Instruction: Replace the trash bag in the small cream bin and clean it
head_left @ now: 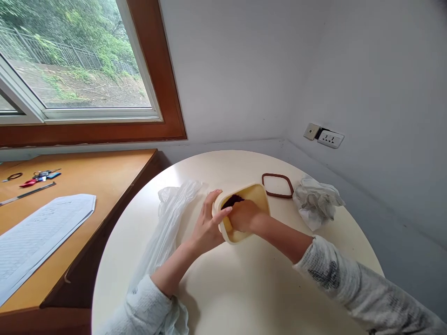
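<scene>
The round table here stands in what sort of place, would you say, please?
Probably a study or similar room in a home or office: there is a wooden desk with sheets of paper on it, beneath a brown-framed window.

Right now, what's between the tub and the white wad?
The brown frame lies between the tub and the white wad, slightly toward the far side of the table; the head view shows it.
</scene>
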{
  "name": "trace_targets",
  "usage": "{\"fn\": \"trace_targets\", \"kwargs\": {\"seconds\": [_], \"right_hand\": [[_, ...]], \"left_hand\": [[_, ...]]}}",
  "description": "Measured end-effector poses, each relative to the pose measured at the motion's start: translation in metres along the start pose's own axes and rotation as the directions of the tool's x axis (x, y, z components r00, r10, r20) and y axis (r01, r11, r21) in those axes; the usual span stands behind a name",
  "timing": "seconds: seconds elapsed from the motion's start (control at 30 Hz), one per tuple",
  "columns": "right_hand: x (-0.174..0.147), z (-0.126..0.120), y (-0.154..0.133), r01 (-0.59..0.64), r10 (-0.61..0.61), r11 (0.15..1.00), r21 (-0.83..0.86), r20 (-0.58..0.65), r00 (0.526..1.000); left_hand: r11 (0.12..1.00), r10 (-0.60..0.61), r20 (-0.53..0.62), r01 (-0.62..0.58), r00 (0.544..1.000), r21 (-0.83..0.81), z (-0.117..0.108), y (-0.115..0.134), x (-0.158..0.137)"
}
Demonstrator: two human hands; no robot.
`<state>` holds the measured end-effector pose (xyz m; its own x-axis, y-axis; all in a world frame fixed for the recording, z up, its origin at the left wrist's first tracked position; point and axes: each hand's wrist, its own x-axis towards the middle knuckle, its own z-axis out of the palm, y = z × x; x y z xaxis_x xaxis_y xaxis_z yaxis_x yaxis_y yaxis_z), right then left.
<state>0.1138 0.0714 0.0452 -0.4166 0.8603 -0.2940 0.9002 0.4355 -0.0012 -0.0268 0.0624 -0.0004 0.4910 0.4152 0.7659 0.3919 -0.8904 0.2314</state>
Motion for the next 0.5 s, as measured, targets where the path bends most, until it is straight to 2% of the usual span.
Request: {"fn": "trace_targets", "kwargs": {"seconds": [0.13, 0.27, 0.37, 0.5], "right_hand": [[-0.024, -0.014, -0.006, -0.057, 0.06, 0.996, -0.066, 0.042, 0.997], [-0.062, -0.019, -0.002, 0.02, -0.019, 0.997, -0.08, 0.007, 1.0], [-0.083, -0.014, 0.008, 0.127, -0.137, 0.989, -0.072, -0.172, 0.976], [-0.091, -0.009, 0.021, 0.29, -0.308, 0.951, -0.103, -0.345, 0.887]], "left_hand": [[0.999, -0.027, 0.001, 0.027, 1.0, -0.024, -0.001, -0.003, -0.001], [0.996, -0.054, 0.019, 0.055, 0.998, -0.071, -0.003, -0.006, 0.0], [0.988, -0.065, 0.06, 0.073, 0.996, -0.138, -0.008, -0.009, 0.002], [0.96, -0.109, 0.082, 0.126, 0.991, -0.251, -0.019, -0.014, 0.003]]}}
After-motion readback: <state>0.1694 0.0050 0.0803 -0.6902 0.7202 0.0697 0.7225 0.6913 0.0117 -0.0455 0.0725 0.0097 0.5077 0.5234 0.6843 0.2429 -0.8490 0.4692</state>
